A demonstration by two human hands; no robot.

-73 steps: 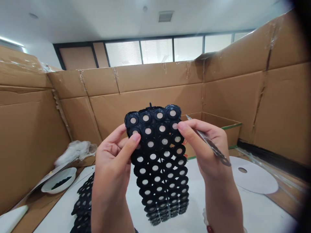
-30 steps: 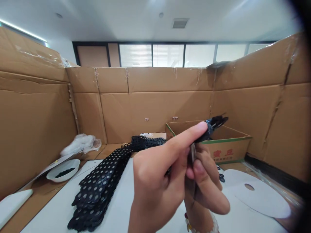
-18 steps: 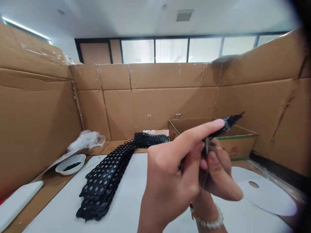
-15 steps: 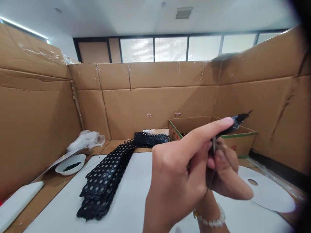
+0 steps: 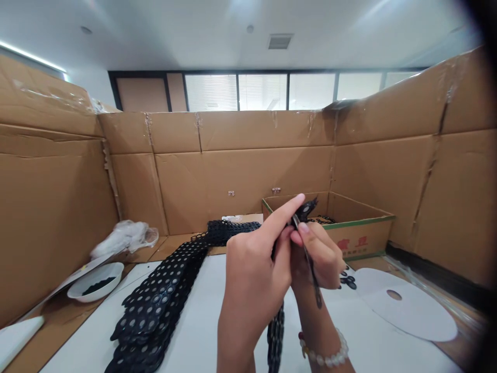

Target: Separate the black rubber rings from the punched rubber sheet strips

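My left hand (image 5: 254, 264), index finger stretched out, pinches a small black piece with pale round spots (image 5: 306, 209) at its fingertips. My right hand (image 5: 320, 254), a bead bracelet on its wrist, closes on a slim dark metal tool (image 5: 310, 267). The tool's upper end meets the black piece between both hands; its lower end points down. Below the hands hangs a folded black strip (image 5: 275, 336), partly hidden, and whether it joins the held piece I cannot tell. A long layered black sheet with round holes (image 5: 163, 295) lies left of my hands.
Behind my hands stands a cardboard box with green edges (image 5: 365, 235). Small black rings (image 5: 348, 280) lie beside a white disc (image 5: 407, 305) at right. A white bowl (image 5: 116, 272) of black bits and a plastic bag (image 5: 122, 238) are at left. Cardboard walls (image 5: 267, 171) surround the table.
Both hands have moved left and farther off in the view, with the black piece and tool still held. My right hand has turned, showing the tool's length. The hanging strip and small rings now show.
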